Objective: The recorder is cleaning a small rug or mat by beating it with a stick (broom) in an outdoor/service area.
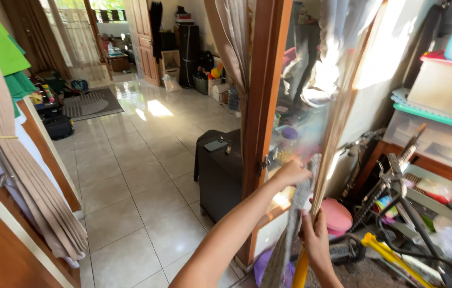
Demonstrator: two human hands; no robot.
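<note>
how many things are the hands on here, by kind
glass door panel: 1, its edge gripped by the right hand
grey cloth: 1, pressed to the glass by the left hand
total: 2

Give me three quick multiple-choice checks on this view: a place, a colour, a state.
1. Where is the black suitcase?
A. on the tiled floor by the wooden door frame
B. on the shelf
C. on the grey rug

2. What colour is the handle under the right hand?
A. red
B. yellow
C. blue

3. What is the left hand doing?
A. hanging free
B. gripping grey cloth against the glass door
C. holding a cup

Answers: 1 A, it stands beside the frame; 2 B, the yellow handle shows below the hand; 3 B, fingers closed on the cloth.
</note>
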